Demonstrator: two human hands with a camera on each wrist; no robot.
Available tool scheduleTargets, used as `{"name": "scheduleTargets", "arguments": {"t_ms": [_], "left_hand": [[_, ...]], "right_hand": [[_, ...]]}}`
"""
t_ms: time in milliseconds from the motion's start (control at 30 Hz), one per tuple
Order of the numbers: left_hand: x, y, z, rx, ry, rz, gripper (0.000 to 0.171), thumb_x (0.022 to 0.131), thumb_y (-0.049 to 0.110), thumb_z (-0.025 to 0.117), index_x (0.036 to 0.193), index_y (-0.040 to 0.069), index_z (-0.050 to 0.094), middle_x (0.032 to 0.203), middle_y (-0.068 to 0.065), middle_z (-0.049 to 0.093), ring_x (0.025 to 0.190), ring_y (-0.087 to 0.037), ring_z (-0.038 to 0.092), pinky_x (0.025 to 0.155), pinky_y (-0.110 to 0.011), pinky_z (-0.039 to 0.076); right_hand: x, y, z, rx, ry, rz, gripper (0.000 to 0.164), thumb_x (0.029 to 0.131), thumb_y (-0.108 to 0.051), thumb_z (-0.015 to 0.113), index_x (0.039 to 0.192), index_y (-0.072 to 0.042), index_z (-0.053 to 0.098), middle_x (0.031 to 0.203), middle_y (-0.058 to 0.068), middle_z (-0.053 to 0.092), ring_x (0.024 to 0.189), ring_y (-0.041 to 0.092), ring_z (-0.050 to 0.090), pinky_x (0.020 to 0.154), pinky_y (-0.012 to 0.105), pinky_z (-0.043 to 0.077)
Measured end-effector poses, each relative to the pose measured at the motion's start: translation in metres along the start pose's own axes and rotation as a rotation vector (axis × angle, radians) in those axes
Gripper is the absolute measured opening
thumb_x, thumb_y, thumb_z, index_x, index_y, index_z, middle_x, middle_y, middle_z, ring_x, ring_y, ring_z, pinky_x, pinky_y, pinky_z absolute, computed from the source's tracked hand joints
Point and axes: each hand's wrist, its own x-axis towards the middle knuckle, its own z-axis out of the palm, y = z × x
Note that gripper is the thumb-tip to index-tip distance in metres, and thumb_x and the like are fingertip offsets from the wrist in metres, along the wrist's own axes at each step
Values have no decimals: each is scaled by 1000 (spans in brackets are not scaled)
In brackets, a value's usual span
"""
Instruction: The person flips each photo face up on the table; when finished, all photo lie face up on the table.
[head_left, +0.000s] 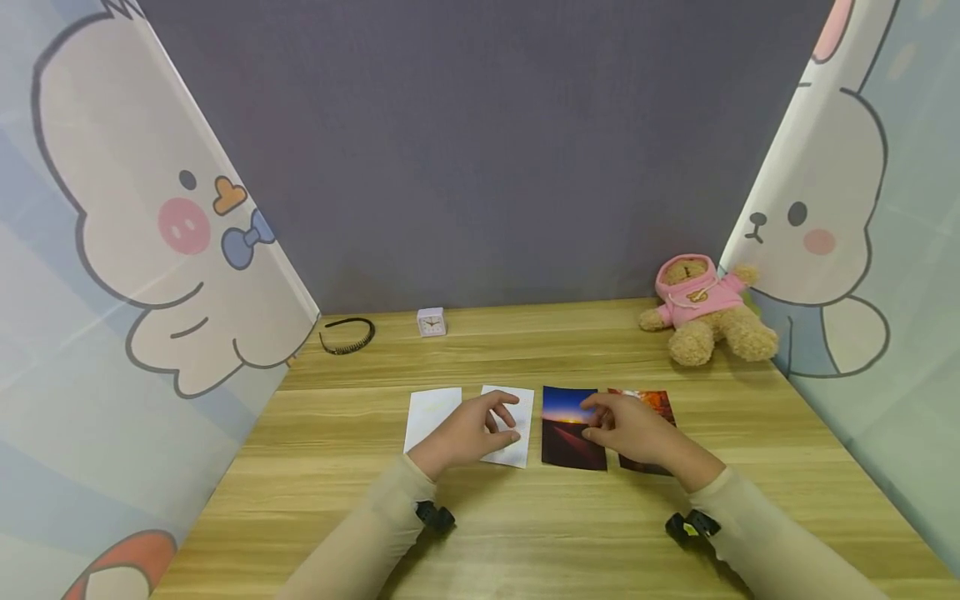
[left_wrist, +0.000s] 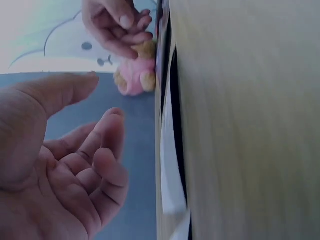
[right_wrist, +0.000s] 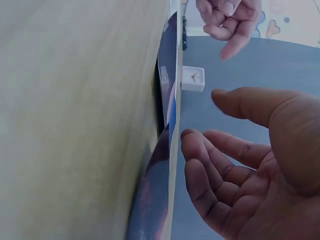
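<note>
Several cards lie in a row on the wooden table. Two show white faces: the outer left card (head_left: 432, 410) and the inner left card (head_left: 517, 454). Beside them lie a sunset picture card (head_left: 562, 429) and an autumn picture card (head_left: 657, 402). My left hand (head_left: 471, 427) hovers over the white cards, its fingers loosely bent and holding nothing. Above the two picture cards is my right hand (head_left: 633, 427), also relaxed, with a gap between thumb and fingers. Both wrist views show bare palms and space between each hand and the cards. The hands partly cover the cards in the head view.
At the back of the table (head_left: 510, 542) stand a small white clock (head_left: 431, 322) and a black headband (head_left: 348, 337). A teddy bear (head_left: 705, 304) in a pink hoodie sits at the back right. A grey panel (head_left: 480, 150) rises behind, with cartoon-printed walls on both sides.
</note>
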Motion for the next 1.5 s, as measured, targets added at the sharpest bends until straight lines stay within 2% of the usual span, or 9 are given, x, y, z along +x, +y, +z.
{"name": "scheduleTargets", "arguments": {"t_ms": [167,333,500,667,733,867,1033,1367,1500], "left_hand": [[-13,-16,-15,6,-1,-16,53,99,29,76,145,11,57,120,2,66,92,-9,64,73,-30,57],[-21,-24,-25,6,5,-17,55,98,29,78,144,9,57,127,-3,65,105,-16,66,82,-32,55],[-25,-30,-29,26,3,28,56,95,26,82,142,7,58,131,-7,65,111,-22,66,84,-36,56],[-28,-33,-32,65,11,67,55,91,22,86,137,5,61,133,-10,65,118,-28,62,101,-49,51],[-28,-33,-32,78,8,68,55,89,21,88,136,4,63,134,-9,65,121,-30,60,106,-52,47],[-28,-33,-31,139,-8,31,56,86,25,90,135,10,65,135,-3,64,131,-29,57,113,-48,43],[-27,-31,-30,197,-14,-16,57,85,29,91,135,15,66,138,-2,62,139,-29,51,114,-47,42],[-23,-36,-28,198,-20,48,57,81,22,94,130,10,68,141,-4,60,135,-25,54,112,-45,45],[-23,-35,-27,229,-34,46,57,83,22,93,132,11,67,141,-3,60,135,-24,54,112,-43,44]], "right_hand": [[11,-7,3,-8,-19,-34,55,96,-27,80,140,-2,61,108,0,68,92,12,66,76,31,57],[23,-17,12,-57,-26,-62,65,93,-35,83,143,-3,59,118,5,67,103,19,66,84,35,59],[30,-29,22,-52,-50,-66,64,91,-33,85,141,-3,60,123,6,64,109,22,64,90,41,57],[36,-40,30,-116,-50,-122,64,88,-30,87,139,-1,62,125,10,64,109,25,66,92,42,57],[39,-45,33,-146,-58,-134,64,87,-31,88,138,-1,63,126,12,64,110,26,66,93,43,57],[43,-57,39,-213,-101,-120,66,86,-36,89,138,-5,65,131,11,63,113,28,65,96,48,54],[48,-69,46,-257,-142,-103,69,84,-39,90,140,-9,64,134,10,60,119,29,62,97,50,54],[62,-75,59,-309,-109,-136,73,78,-41,95,136,-5,67,127,6,59,111,23,60,97,46,52],[66,-77,63,-351,-111,-125,74,75,-43,96,133,-7,69,126,4,60,113,24,59,99,48,50]]}}
